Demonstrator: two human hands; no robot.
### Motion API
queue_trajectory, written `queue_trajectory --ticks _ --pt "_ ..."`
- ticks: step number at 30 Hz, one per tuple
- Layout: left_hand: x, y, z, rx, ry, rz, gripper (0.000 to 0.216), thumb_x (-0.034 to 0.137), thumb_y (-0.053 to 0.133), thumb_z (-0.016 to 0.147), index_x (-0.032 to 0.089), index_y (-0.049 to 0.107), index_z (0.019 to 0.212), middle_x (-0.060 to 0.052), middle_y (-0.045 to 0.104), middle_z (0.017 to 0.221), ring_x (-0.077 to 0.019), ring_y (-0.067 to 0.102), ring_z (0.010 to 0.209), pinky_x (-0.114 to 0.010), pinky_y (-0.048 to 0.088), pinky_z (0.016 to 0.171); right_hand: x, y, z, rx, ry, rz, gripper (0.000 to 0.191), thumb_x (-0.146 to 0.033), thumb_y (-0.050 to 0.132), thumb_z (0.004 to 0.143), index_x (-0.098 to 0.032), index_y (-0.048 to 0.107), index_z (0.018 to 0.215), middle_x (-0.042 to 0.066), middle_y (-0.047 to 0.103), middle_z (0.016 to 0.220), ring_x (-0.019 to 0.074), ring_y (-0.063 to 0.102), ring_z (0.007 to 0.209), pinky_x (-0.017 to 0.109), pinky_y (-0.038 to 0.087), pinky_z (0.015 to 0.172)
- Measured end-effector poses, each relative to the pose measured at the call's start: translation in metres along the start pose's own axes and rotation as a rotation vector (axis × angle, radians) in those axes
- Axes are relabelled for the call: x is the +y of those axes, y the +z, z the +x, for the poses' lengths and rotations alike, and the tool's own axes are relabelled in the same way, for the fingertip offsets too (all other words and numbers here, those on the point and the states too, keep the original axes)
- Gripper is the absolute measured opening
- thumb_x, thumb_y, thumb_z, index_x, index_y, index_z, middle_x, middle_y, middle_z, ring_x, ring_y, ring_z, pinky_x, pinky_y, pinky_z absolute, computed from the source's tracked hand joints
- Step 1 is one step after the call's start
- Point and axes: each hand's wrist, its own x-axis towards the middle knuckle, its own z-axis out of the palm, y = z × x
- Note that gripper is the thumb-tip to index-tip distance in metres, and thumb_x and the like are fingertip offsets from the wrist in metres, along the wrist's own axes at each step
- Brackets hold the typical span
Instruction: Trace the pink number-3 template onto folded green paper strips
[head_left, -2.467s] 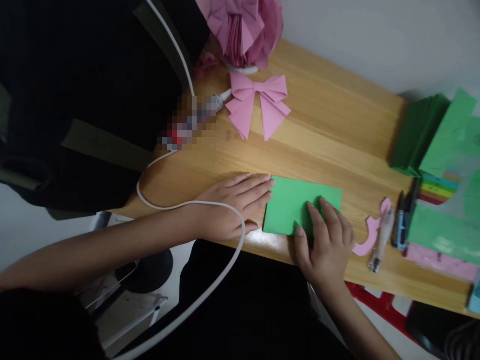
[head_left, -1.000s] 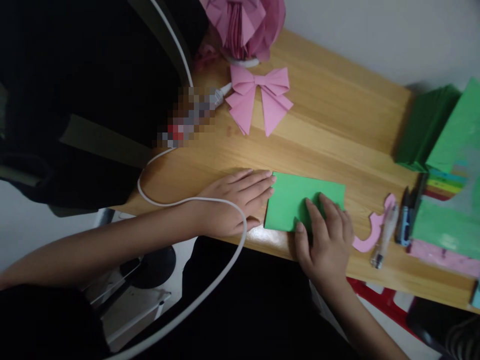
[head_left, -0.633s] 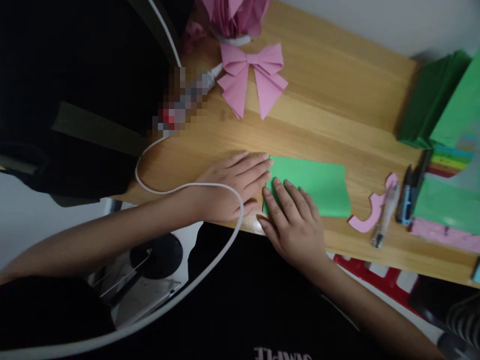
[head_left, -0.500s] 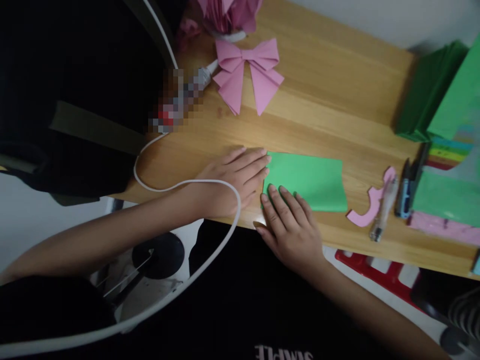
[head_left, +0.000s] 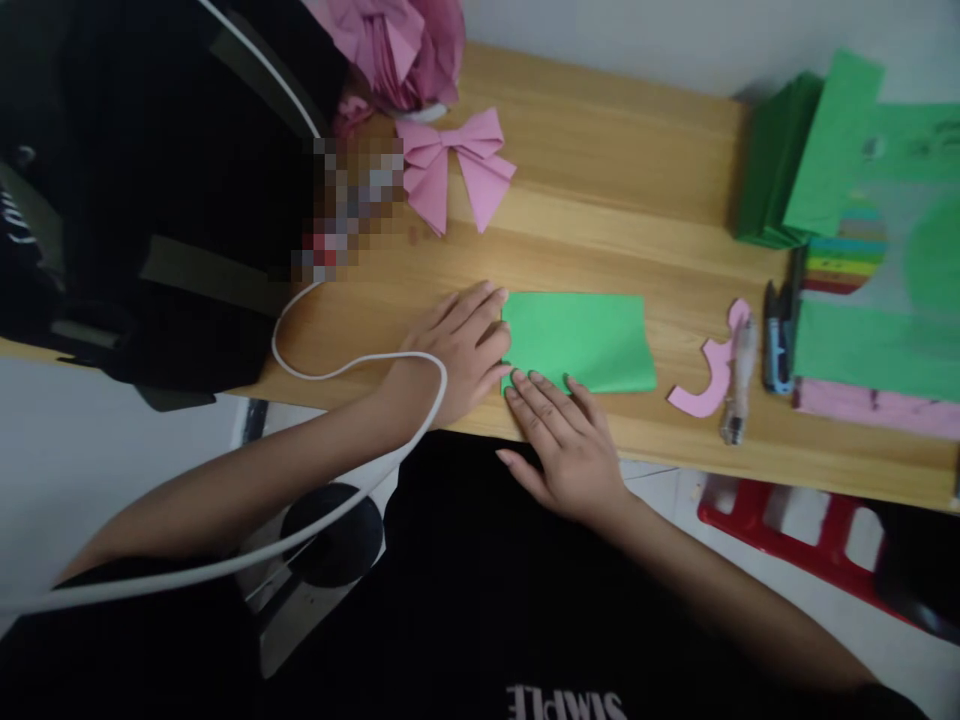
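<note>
A folded sheet of green paper (head_left: 577, 340) lies flat on the wooden table near its front edge. My left hand (head_left: 461, 350) rests at the paper's left edge, its fingers apart and slightly bent, tips touching that edge. On the lower left part of the paper lies my right hand (head_left: 566, 445), with fingers stretched out and the thumb apart over the table's front edge. Neither hand grips the paper. Whether a fingertip is under the left edge cannot be made out.
A pink paper bow (head_left: 484, 165) sits behind the paper, beside a blurred-out tube. A pink cut-out (head_left: 709, 380), a clear pen (head_left: 741, 380) and a blue-handled cutter (head_left: 778, 340) lie to the right. Green folded papers (head_left: 776, 165) stand beyond. A white cable (head_left: 360, 357) crosses my left wrist.
The view has shifted, moving the table things leftward. My left fingers have bent more at the paper's left edge. My right hand has slid slightly down toward the paper's lower edge.
</note>
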Motion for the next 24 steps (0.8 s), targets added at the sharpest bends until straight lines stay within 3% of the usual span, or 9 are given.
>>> queue_trajectory --ticks 9,14,18,24 --pt "0.004 -0.008 0.001 -0.165 -0.075 -0.016 0.056 0.036 0.049 0.097 0.005 0.045 0.143 -0.023 0.046 0.149 -0.0374 0.037 0.144 -0.058 0.031 0.114 -0.002 0.001 -0.001 0.031 0.058 0.074 0.053 -0.047 0.039 0.101 -0.007 0.062 0.129 0.012 0.065 0.134 0.0226 0.059 0.124 0.043 0.034 0.114" --pt "0.0 -0.01 0.0 -0.225 -0.023 0.011 0.065 0.042 0.05 0.096 0.003 0.039 0.147 -0.025 0.039 0.153 -0.0404 0.032 0.145 -0.06 0.029 0.115 -0.002 -0.001 0.017 -0.027 0.179 0.085 0.067 -0.054 0.029 0.101 -0.004 0.055 0.137 0.016 0.059 0.141 0.0267 0.054 0.13 0.047 0.032 0.115" --pt "-0.002 -0.009 -0.003 -0.23 0.002 0.033 0.068 0.041 0.052 0.095 0.002 0.036 0.149 -0.026 0.037 0.154 -0.0403 0.031 0.146 -0.059 0.027 0.116 -0.002 0.007 0.032 -0.118 0.173 0.056 0.077 -0.061 0.025 0.099 -0.001 0.049 0.142 0.019 0.049 0.149 0.0305 0.044 0.139 0.048 0.028 0.117" --pt "-0.001 -0.007 -0.003 -0.212 0.008 0.078 0.069 0.046 0.05 0.097 0.003 0.035 0.149 -0.025 0.037 0.154 -0.0394 0.031 0.146 -0.057 0.027 0.117 -0.001 0.013 0.016 -0.075 0.159 -0.085 0.087 -0.066 0.023 0.097 0.005 0.043 0.144 0.025 0.044 0.151 0.0345 0.042 0.14 0.05 0.027 0.115"
